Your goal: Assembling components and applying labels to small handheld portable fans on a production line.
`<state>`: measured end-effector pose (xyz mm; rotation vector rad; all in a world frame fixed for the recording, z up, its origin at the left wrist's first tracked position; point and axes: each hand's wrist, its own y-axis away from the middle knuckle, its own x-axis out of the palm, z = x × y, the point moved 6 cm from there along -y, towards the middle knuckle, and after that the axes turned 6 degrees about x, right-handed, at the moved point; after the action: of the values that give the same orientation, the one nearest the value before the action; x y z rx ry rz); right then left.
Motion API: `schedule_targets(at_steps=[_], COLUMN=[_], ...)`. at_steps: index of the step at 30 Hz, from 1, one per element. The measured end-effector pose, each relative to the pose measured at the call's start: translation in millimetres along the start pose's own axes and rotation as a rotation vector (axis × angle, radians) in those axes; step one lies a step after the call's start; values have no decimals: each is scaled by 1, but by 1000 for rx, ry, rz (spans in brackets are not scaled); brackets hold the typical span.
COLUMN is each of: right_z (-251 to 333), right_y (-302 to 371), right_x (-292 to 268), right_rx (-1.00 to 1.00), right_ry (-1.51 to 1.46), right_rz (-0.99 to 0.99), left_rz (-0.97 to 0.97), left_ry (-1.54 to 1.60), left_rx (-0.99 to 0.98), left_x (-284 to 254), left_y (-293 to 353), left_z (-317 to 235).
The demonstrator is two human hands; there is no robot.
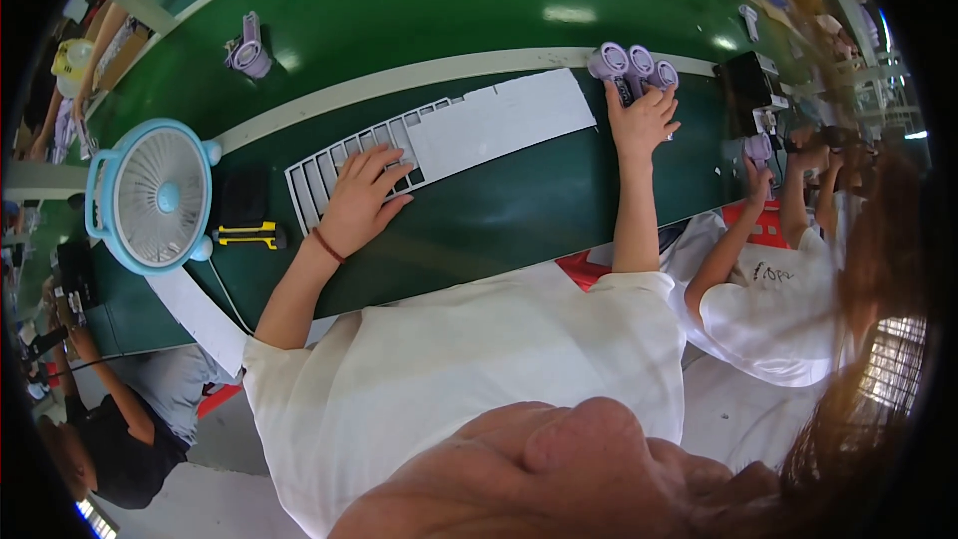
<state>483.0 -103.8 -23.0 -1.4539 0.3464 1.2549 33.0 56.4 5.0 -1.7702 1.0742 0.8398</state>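
Observation:
My left hand (364,198) lies palm down on the slotted left part of a long white divider tray (509,118), its fingers spread. Along that part run several narrow open compartments; the right part looks like a smooth white surface. Beyond the tray's right end, three purple handheld fans (609,62) stand close together, round heads facing away from me. Over their handles my right hand (642,120) reaches with fingers apart, seemingly touching them. The hand partly hides the handles, so I cannot tell how firmly it touches.
A blue desk fan (165,197) stands at the left, beside a yellow-and-black cutter (249,235). Another purple fan (249,52) lies on the green belt (439,0) beyond a pale rail (399,75). Co-workers sit at both sides; a black box (753,82) is at the right.

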Motion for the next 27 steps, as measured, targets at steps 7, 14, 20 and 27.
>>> schedule_targets(at_steps=[7, 14, 20, 27], right_z=[-23, -54, -108, -70], right_y=[-14, -56, -72, -62], right_x=[7, 42, 25, -6], right_rx=[-26, 21, 23, -228], right_ry=[0, -23, 33, 141], right_rz=[-86, -22, -47, -304], left_rz=[31, 22, 25, 83], left_ry=[0, -27, 11, -21], left_rx=[-5, -44, 0, 0], left_x=[3, 2, 6, -14], left_y=[2, 9, 0, -7], left_z=[4, 7, 7, -4])
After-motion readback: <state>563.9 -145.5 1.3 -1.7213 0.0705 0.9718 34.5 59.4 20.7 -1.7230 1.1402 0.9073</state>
